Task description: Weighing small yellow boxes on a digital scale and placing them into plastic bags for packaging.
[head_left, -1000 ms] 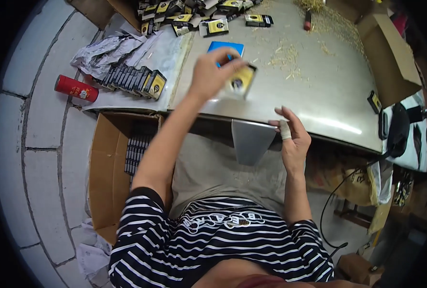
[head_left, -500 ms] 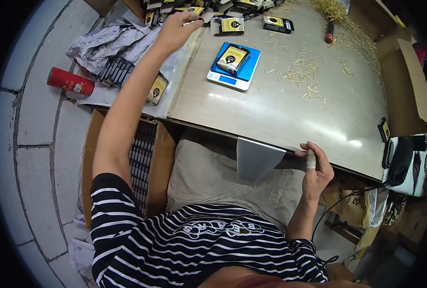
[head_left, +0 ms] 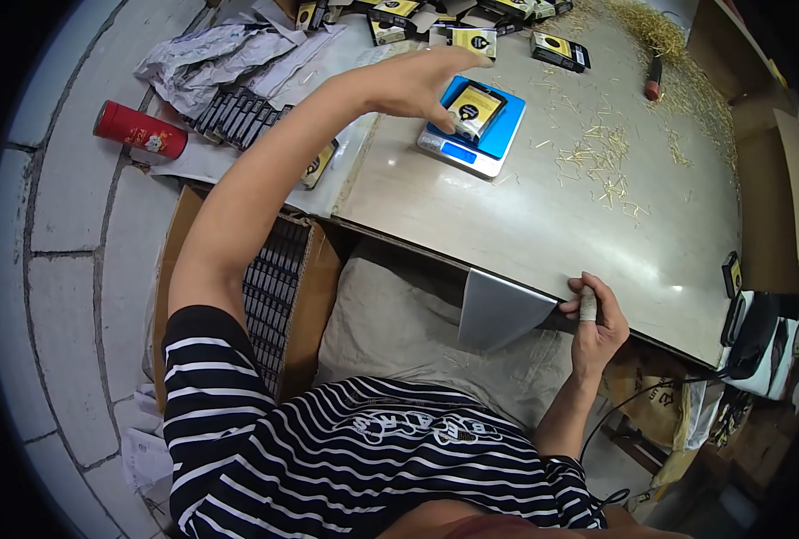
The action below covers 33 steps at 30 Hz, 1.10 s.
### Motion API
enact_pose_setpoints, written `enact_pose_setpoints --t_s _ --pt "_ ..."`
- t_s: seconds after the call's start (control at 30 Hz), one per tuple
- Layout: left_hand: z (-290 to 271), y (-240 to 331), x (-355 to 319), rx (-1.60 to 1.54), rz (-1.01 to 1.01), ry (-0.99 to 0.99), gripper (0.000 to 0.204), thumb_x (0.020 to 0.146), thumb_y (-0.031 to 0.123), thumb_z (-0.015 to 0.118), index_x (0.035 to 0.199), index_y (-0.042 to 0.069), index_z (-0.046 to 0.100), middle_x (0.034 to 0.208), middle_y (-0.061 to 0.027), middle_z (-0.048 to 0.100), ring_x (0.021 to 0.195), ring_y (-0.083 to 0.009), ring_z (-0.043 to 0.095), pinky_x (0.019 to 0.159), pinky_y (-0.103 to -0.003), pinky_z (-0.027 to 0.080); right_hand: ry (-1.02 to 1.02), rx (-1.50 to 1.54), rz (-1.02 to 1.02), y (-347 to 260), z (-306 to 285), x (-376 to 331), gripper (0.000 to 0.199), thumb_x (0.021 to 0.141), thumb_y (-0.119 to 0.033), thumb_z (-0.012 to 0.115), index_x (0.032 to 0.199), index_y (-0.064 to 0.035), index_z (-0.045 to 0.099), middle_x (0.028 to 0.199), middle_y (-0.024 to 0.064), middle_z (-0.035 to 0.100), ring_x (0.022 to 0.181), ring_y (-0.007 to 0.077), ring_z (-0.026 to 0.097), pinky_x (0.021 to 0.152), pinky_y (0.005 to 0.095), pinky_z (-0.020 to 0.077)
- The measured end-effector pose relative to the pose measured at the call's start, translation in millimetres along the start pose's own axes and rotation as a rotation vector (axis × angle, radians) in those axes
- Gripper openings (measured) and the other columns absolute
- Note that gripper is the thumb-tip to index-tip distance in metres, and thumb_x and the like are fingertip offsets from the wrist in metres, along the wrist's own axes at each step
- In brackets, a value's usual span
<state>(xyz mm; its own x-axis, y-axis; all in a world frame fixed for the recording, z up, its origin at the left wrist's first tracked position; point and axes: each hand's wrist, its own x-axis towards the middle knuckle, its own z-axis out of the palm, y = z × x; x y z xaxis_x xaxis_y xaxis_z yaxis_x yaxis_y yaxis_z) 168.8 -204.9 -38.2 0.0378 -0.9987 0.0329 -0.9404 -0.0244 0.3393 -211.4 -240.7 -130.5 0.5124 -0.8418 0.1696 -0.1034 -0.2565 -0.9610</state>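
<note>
A yellow-and-black box [head_left: 474,112] lies on the blue platform of a scale [head_left: 480,165], upper centre of the frame. The left hand [head_left: 407,83] is spread wide at the box's upper-left side, thumb near its lower corner; no closed grip is visible, and contact cannot be confirmed. The right hand [head_left: 602,325], right of centre, has its fingers part bent at the edge of the table [head_left: 417,211]. No held item is visible there; whether it grips the edge cannot be determined.

Progress, as judged from the layout: the row of boxes [head_left: 238,117] at upper left and the ordered small boxes [head_left: 275,286] in the carton [head_left: 319,301] at lower left appear finished. The loose heap [head_left: 399,20] at the top, some flaps open, appears to remain. The box on the scale has not been lifted off.
</note>
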Motion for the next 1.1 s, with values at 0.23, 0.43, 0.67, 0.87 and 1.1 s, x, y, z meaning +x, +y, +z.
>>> enact_pose_setpoints --t_s 0.23,0.43,0.67,0.87,1.1 --pt "17.3 -7.1 8.3 0.045 0.026 -0.036 0.08 0.064 0.02 0.076 0.135 0.004 0.042 0.131 -0.0164 0.048 0.122 -0.0315 0.047 0.101 -0.04 0.041 -0.009 0.011 0.021 -1.3 5.4 2.3 0.024 0.093 0.003 0.05 0.113 0.0018 0.062 0.094 0.01 0.068 0.065 0.0077 0.06 0.057 0.0176 0.0465" --pt "-14.5 23.3 -36.2 0.109 0.1 0.093 0.06 0.066 0.009 0.067 0.123 0.003 0.05 0.109 -0.0148 0.051 0.096 -0.0353 0.054 0.083 -0.043 0.046 0.002 0.006 0.01 5.0 -1.2 -2.1 0.023 0.094 0.001 0.05 0.114 0.0015 0.062 0.096 0.0093 0.068 0.068 0.0074 0.06 0.059 0.0182 0.0472" --pt "-14.8 9.1 -152.6 0.579 -0.081 -0.132 0.047 0.065 0.013 0.075 0.109 0.007 0.059 0.117 -0.013 0.051 0.117 -0.0288 0.048 0.098 -0.052 0.035 0.01 0.055 0.046 2.6 4.6 -0.9 0.023 0.093 -0.001 0.053 0.114 0.0001 0.062 0.095 0.0075 0.067 0.069 0.0069 0.059 0.059 0.0192 0.0474" --pt "-27.5 12.1 -123.3 0.449 0.018 0.066 0.064 0.062 0.022 0.081 0.12 0.009 0.055 0.13 -0.0126 0.049 0.129 -0.0308 0.041 0.103 -0.046 0.033 -0.08 -0.202 -0.129 -28.9 -21.2 23.0 0.018 0.092 -0.001 0.053 0.106 0.0011 0.064 0.09 0.0071 0.065 0.079 0.0122 0.061 0.071 0.024 0.0494" --pt "-4.3 -25.5 67.4 0.315 -0.039 0.262 0.047 0.074 0.024 0.075 0.111 0.003 0.055 0.118 -0.0186 0.054 0.104 -0.0381 0.057 0.086 -0.042 0.049 0.034 -0.635 -0.39 103.7 -64.5 215.3 0.066 0.096 -0.045 0.04 0.141 0.0023 0.034 0.147 0.0217 0.033 0.138 0.0326 0.029 0.114 0.0367 0.0199"
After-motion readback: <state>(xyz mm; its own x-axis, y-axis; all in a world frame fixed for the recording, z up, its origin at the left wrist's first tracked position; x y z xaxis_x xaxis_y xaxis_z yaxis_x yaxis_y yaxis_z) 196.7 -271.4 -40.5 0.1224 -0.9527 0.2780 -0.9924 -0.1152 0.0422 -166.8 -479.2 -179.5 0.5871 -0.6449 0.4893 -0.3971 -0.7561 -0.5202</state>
